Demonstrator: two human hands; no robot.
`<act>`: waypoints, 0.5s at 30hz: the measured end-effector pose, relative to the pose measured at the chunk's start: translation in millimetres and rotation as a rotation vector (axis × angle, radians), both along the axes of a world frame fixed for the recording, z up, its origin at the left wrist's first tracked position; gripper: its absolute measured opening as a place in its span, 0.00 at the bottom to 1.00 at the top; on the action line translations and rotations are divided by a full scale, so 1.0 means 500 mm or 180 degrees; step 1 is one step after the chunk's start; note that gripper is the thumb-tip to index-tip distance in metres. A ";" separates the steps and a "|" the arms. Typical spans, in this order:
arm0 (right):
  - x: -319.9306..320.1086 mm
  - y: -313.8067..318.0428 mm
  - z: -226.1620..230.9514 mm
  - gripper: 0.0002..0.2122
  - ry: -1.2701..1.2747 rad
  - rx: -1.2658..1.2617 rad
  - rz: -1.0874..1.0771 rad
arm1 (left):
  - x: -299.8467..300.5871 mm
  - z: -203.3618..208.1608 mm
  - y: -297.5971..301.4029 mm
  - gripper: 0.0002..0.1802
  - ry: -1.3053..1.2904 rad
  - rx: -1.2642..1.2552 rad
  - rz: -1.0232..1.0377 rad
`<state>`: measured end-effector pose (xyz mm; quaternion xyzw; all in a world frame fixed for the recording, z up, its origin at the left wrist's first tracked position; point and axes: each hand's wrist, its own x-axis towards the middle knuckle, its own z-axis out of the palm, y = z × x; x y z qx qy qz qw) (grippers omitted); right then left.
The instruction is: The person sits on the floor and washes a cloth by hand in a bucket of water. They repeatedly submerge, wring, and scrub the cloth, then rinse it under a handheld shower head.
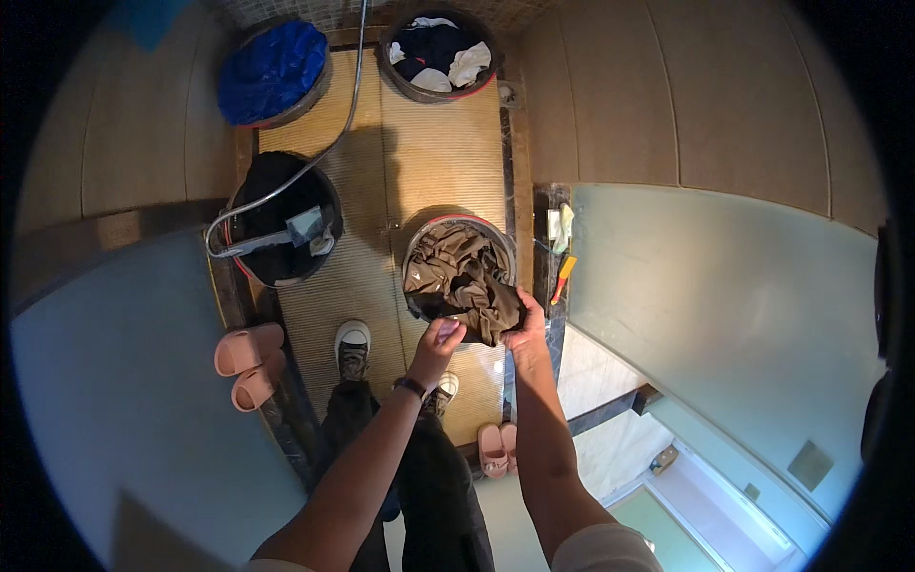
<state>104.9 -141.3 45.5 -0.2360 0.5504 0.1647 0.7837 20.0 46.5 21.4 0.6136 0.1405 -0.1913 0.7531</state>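
Note:
Brown wet-looking clothing [457,262] fills a round bucket [512,246] in front of me. My right hand [528,324] grips a bunched part of this brown garment at the bucket's near right rim, thumb on top. Next to it, my left hand [437,348] is closed at the near edge of the cloth. Something small and pale purplish shows at its fingertips; I cannot make out what it is. A dark band circles my left wrist.
To the left, a bucket of dark cloth [276,176] holds a shower head [303,227] on a metal hose [355,105]. Farther off stand a bucket with blue fabric [274,71] and one with mixed laundry [434,52]. Pink slippers [250,353] and a yellow-and-red brush-like tool [562,278] lie at the sides.

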 end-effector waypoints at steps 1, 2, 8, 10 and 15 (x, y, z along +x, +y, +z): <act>-0.001 -0.002 0.024 0.21 0.0059 -0.0052 -0.0029 | 0.018 -0.005 -0.010 0.13 0.0410 -0.0231 -0.0011; 0.002 0.001 0.053 0.20 0.0092 -0.0078 0.0056 | 0.032 -0.021 -0.019 0.13 0.0820 -0.0450 -0.0003; -0.035 -0.010 0.225 0.18 -0.0024 -0.0498 0.0121 | 0.081 0.115 -0.042 0.28 0.2161 -0.1062 -0.0244; -0.037 0.003 0.292 0.20 -0.0312 -0.0456 0.0160 | 0.088 0.159 -0.026 0.28 0.2462 -0.1301 -0.0264; -0.054 0.015 0.459 0.21 -0.0451 -0.0783 -0.0136 | 0.107 0.274 -0.013 0.26 0.2397 -0.1380 -0.0476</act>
